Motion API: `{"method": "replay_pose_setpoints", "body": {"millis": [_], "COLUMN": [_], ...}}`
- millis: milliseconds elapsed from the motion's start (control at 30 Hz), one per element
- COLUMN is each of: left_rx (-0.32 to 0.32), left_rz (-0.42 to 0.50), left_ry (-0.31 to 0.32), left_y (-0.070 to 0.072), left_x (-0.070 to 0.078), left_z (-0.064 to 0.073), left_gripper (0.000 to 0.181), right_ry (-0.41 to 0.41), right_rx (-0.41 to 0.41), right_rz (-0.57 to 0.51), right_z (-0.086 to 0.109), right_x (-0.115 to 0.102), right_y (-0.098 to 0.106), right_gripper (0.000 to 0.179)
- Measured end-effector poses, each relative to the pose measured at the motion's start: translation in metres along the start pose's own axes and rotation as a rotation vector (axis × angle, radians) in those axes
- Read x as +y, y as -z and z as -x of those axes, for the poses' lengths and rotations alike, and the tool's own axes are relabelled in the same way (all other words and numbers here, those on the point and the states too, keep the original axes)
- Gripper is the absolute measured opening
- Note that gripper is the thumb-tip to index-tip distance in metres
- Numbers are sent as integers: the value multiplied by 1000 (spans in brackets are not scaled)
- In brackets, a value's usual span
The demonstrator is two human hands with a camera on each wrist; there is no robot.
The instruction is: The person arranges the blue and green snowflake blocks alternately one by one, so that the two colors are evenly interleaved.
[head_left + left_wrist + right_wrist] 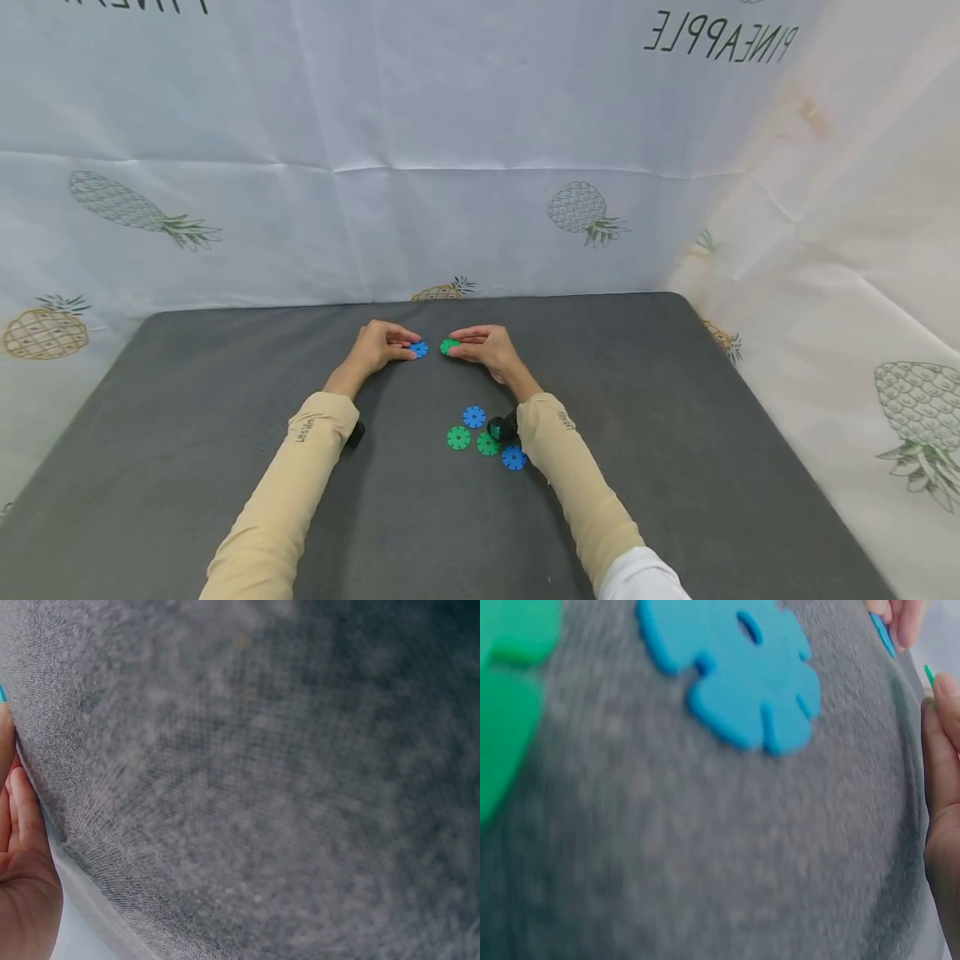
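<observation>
Toward the far side of the table, my left hand [378,344] pinches a blue notched disc [419,349] between thumb and fingers. Facing it, my right hand [487,347] pinches a green notched disc [448,346]. A small gap separates the two discs. In the right wrist view both held discs appear at the upper right, the blue disc [883,634] and the green disc [928,674] nearly edge-on. The left wrist view shows part of my left hand [26,855] at its left edge, with only a sliver of blue.
Nearer me on the grey table [225,417] lie more notched discs: a blue one [474,417], a green one [458,437], another green one [487,443] and another blue one [513,457]. The right wrist camera [504,428] hangs over them, partly covering some. A pineapple-print curtain [450,125] stands behind.
</observation>
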State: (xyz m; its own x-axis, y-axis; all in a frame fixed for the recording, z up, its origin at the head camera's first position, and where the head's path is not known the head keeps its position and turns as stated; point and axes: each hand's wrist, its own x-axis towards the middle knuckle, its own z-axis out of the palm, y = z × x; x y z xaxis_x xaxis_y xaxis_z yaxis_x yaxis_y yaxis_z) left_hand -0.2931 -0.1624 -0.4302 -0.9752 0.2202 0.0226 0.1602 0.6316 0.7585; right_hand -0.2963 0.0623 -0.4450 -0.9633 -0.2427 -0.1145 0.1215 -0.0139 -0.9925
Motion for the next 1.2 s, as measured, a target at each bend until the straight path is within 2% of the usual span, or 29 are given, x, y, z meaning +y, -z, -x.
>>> {"method": "replay_pose_setpoints", "body": {"millis": [233,533,767,867,1200], "left_rx": [-4,-2,2,4,-9], "left_rz": [7,36,29,19,18], "left_ry": [32,39,8,-13,-27], "left_y": [-2,-2,-2,-1,2], "left_x": [-3,-4,-6,-6,-2], "left_z": [0,1,-2,-3,-4], "left_gripper": [26,25,25,25,25], "right_ry": [-32,-10,97,116,108], "right_rx": [26,88,131,149,136], "right_rz": [57,213,489,555,629], "right_z": [0,-3,-6,-5,-5], "right_x": [0,-2,-5,-7,-11], "right_y": [-14,-25,-33,-35,-33], "right_gripper": [29,26,21,20,21]}}
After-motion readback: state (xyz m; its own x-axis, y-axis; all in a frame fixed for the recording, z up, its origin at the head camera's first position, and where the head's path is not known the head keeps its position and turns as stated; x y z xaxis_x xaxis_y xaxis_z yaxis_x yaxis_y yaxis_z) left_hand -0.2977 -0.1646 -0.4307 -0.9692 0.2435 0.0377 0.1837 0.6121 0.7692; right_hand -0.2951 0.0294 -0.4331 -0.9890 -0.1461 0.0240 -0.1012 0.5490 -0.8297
